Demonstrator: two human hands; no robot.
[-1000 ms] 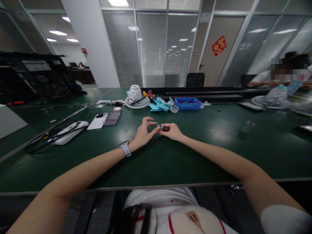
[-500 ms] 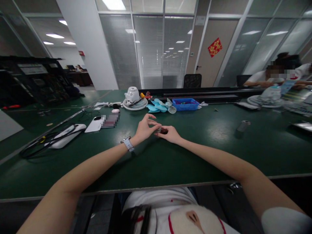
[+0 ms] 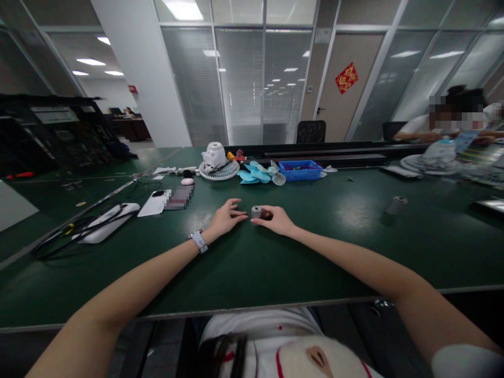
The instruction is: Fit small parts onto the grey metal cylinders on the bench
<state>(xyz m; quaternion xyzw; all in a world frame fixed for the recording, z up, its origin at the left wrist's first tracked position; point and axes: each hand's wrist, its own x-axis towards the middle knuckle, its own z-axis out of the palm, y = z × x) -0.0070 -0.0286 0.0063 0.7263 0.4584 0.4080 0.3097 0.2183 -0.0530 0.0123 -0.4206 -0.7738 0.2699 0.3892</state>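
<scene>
A small grey metal cylinder, looking like a motor can [image 3: 255,212], stands upright on the green table [image 3: 220,273] in front of me. My right hand [image 3: 277,219] grips its right side between thumb and fingers. Just left of it, my left hand [image 3: 226,218] holds nothing; its fingers are apart and point toward the cylinder without touching it. Farther right, a second grey metal cylinder [image 3: 396,205] lies tilted or on its side on the table.
Behind my hands are a white fan [image 3: 216,160], light-blue fan blades [image 3: 255,173] and a blue basket [image 3: 300,170]. To the left lie a white phone [image 3: 153,203] and a white device with black cable [image 3: 108,223]. Another person [image 3: 421,127] sits at the far right.
My left hand has drawn back to the left, away from the cylinder, and slightly toward me. The right hand stays on the cylinder, whose top now shows.
</scene>
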